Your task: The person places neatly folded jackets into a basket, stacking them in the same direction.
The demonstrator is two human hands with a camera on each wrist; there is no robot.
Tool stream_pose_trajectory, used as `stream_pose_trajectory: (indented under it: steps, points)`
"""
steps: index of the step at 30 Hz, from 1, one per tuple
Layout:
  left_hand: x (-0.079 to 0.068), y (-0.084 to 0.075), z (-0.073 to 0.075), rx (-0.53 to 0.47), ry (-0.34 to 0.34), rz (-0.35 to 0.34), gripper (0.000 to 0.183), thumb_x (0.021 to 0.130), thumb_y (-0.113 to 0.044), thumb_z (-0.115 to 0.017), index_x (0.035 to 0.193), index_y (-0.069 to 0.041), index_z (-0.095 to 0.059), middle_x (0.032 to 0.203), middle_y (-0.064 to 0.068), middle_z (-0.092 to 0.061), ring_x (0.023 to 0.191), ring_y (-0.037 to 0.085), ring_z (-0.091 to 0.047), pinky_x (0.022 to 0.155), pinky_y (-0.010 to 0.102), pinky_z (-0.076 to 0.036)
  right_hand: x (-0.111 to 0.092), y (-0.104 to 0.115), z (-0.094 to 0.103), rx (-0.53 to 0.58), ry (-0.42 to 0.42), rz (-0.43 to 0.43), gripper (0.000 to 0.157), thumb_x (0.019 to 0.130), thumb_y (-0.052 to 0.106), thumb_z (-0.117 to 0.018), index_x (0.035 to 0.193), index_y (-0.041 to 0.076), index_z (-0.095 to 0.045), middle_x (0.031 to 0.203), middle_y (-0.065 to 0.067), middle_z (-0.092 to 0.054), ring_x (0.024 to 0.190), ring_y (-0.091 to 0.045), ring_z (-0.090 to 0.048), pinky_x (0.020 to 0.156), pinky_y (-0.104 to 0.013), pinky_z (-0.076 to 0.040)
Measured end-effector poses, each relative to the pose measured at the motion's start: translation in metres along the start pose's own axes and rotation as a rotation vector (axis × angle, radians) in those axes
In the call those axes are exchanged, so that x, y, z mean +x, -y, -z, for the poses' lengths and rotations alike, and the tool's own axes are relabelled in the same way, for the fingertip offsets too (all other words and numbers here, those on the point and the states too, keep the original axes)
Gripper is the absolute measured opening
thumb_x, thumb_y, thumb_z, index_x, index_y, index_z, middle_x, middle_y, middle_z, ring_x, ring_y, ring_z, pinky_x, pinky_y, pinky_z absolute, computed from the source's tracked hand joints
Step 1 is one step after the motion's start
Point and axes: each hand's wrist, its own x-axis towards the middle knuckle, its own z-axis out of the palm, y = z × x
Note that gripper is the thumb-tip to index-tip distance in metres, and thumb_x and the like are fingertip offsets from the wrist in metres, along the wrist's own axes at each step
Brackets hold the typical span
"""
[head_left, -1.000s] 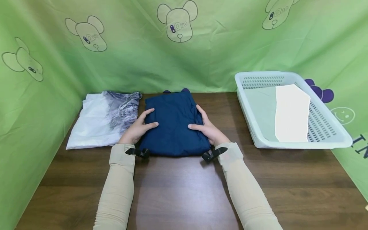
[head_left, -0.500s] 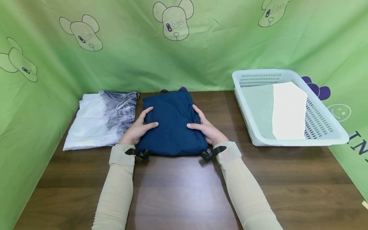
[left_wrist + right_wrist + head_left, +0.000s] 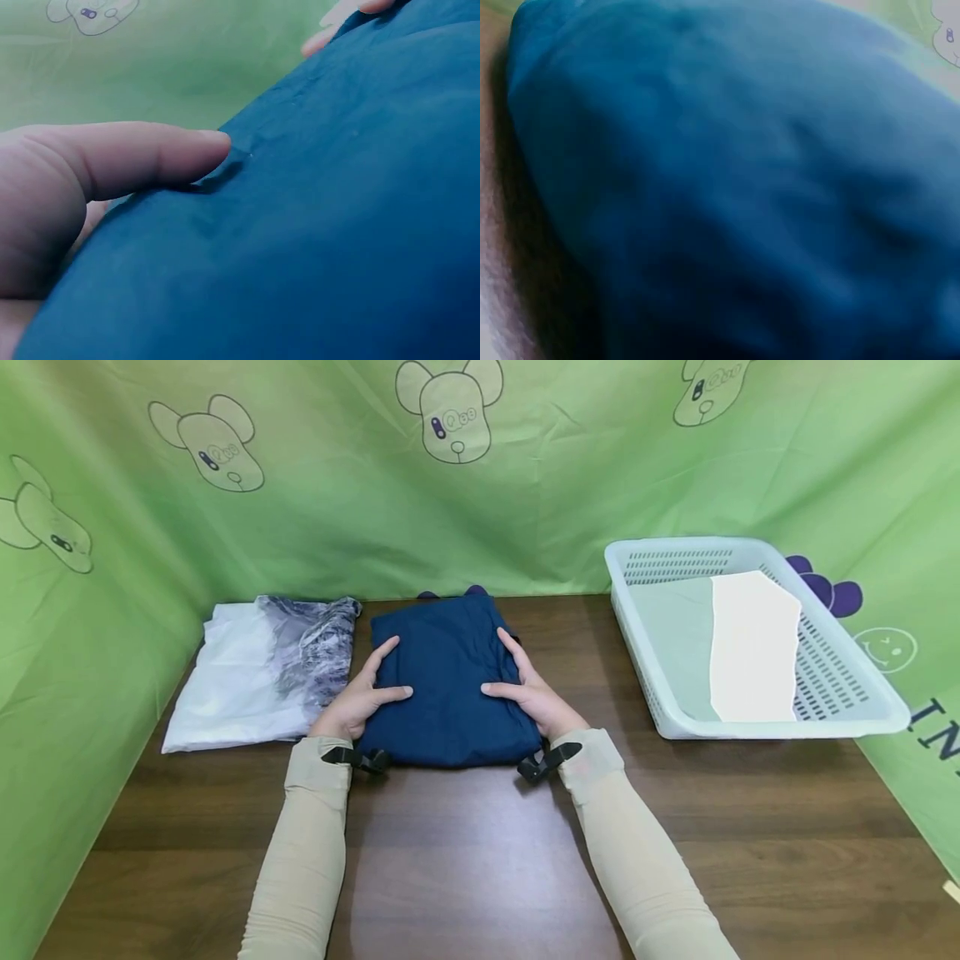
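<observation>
A folded navy-blue cloth garment (image 3: 450, 710) lies flat on the table in the middle of the head view. My left hand (image 3: 360, 697) grips its left side, thumb on top and the other fingers along the edge. In the left wrist view the thumb (image 3: 165, 154) presses a small dent into the fabric. The right hand (image 3: 536, 693) holds the opposite side in the same way, its lower fingers hidden. Blue fabric (image 3: 727, 165) fills most of the right wrist view, where the right fingers do not show.
Left of the navy garment lies a folded white garment (image 3: 225, 685) with a grey print. A pale plastic basket (image 3: 652, 693) stands at the right, with a white shape covering part of it. Green printed curtains (image 3: 525, 510) border the wooden table (image 3: 465, 860).
The head view has shifted a little. My right hand has slid slightly inward on the navy garment, and both hands keep their hold. The garment stays about where it was.
</observation>
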Motion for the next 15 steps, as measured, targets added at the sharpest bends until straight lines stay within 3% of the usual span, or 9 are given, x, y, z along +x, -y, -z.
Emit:
stream_pose_trajectory:
  steps: [9, 15]
  points:
    - [0.0026, 0.0035, -0.0033, 0.021, -0.004, -0.03, 0.093, 0.095, 0.008, -0.059, 0.163, -0.039, -0.016, 0.169, 0.003, 0.005, 0.149, 0.036, -0.024, 0.108, 0.049, -0.038, 0.0017, 0.001, -0.0025, -0.073, -0.03, 0.022, 0.093, 0.092, -0.002, -0.064, 0.162, 0.04, -0.021, 0.169, 0.004, 0.002, 0.152, -0.023, -0.016, 0.121, -0.045, -0.019]
    - [0.0029, 0.0043, -0.0052, 0.017, -0.027, -0.013, 0.093, 0.095, 0.008, -0.058, 0.163, -0.039, -0.016, 0.17, 0.003, 0.005, 0.15, 0.036, -0.023, 0.112, 0.051, -0.034, 0.002, 0.0004, -0.0049, -0.131, -0.063, 0.05, 0.092, 0.09, -0.004, -0.065, 0.162, 0.034, -0.024, 0.169, 0.007, -0.004, 0.153, -0.02, -0.011, 0.122, -0.044, -0.015]
